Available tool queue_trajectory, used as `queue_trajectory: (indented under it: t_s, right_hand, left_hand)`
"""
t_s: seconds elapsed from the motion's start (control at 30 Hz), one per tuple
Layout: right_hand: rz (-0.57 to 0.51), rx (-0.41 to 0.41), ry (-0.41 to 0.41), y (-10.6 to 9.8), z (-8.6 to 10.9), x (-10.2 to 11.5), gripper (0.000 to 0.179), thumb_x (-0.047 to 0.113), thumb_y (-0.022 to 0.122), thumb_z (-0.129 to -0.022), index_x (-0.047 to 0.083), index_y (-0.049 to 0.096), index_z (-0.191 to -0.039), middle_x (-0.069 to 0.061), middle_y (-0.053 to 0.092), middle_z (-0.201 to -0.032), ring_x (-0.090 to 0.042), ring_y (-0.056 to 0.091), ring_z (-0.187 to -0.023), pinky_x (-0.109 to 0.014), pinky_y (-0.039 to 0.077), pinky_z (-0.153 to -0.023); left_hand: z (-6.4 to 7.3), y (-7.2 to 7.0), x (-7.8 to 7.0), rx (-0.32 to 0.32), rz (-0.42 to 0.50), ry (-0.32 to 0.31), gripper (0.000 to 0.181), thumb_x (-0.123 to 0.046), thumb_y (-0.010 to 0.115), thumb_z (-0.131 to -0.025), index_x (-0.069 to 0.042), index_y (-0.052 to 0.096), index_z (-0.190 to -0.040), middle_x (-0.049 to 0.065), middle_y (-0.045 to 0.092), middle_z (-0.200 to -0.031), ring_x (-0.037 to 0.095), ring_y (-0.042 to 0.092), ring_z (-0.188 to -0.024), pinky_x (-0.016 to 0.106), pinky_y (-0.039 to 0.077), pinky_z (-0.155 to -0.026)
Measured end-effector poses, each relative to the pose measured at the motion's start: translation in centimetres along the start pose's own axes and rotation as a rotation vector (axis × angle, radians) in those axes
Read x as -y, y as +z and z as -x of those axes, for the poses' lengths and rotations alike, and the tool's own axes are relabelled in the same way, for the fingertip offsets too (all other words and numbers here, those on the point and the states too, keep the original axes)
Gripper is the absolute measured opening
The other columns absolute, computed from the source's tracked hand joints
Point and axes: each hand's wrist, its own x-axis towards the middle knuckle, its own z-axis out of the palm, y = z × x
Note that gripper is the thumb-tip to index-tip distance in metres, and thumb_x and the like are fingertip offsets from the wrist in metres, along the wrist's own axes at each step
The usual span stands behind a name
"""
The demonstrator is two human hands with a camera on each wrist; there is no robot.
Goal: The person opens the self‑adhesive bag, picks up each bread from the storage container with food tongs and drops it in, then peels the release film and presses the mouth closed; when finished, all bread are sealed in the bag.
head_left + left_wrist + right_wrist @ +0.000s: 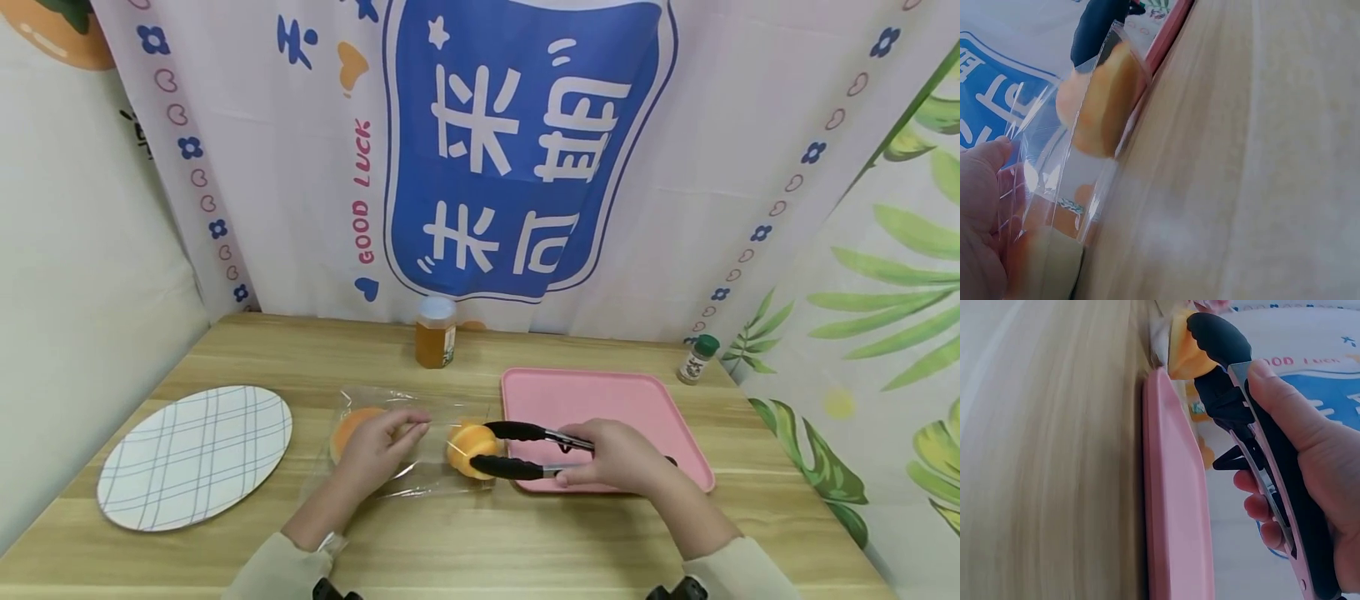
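My left hand [382, 450] pinches the upper film of a clear plastic bag [431, 479], thumb on one side and fingers behind it in the left wrist view. A round bun [351, 429] lies inside the bag beside that hand. My right hand [618, 457] grips black-and-silver tongs [1285, 462] over the pink tray. The tong tips are round a second bun, yellow-orange and ridged [468, 450], at the bag's right end. In the left wrist view this bun [1107, 106] shows behind the clear film, partly inside the bag.
A pink tray [585, 387] sits right of the bag, its left rim close to the bag's opening. An oval checked plate [195, 458] lies at left. Behind stand a honey-coloured jar [436, 333] and, at far right, a green-capped shaker [697, 360].
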Motion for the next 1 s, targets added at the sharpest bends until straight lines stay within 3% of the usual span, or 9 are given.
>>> queue_trajectory:
  t_s: [0.2,0.43,0.6,1.0]
  right_hand:
    - [-0.044,0.004,0.025,1.0,-1.2,1.1,0.072,0.056,0.082,-0.069,0.015,0.066,-0.126,-0.003,0.070,-0.119,-0.026,0.064,-0.113,-0.050,0.051,-0.096]
    - [-0.066,-0.019,0.049,2.5,-1.8,2.7,0.074,0.056,0.082,-0.070,0.014,0.065,-0.128,-0.003,0.071,-0.119,-0.024,0.064,-0.112,-0.046,0.052,-0.095]
    - [-0.089,-0.038,0.045,3.3,-1.8,3.8,0.072,0.055,0.082,-0.070,0.014,0.065,-0.127,-0.003,0.071,-0.116,-0.022,0.065,-0.107,-0.045,0.053,-0.090]
    - [0.042,-0.059,-0.037,3.8,-2.1,5.5,0.073,0.054,0.082,-0.070,0.013,0.063,-0.128,-0.002,0.071,-0.109,-0.019,0.066,-0.096,-0.041,0.055,-0.080]
  left_hand:
    - [0.0,0.1,0.1,0.000,-0.001,0.007,0.012,-0.016,0.068,-0.092,-0.012,0.074,-0.102,-0.001,0.076,-0.101,0.007,0.063,-0.085,0.024,0.052,-0.071]
    - [0.0,0.1,0.1,0.020,0.015,-0.023,0.011,-0.018,0.068,-0.093,-0.017,0.074,-0.101,0.000,0.076,-0.100,0.002,0.047,-0.063,0.020,0.044,-0.057]
    - [-0.1,0.2,0.0,0.029,0.010,-0.048,0.012,-0.019,0.067,-0.093,-0.017,0.074,-0.102,0.000,0.076,-0.102,0.006,0.060,-0.080,0.021,0.049,-0.067]
    - [-0.1,0.2,-0.1,0.004,0.001,0.012,0.011,-0.014,0.068,-0.091,-0.013,0.074,-0.101,-0.001,0.076,-0.098,0.006,0.063,-0.083,0.023,0.053,-0.071]
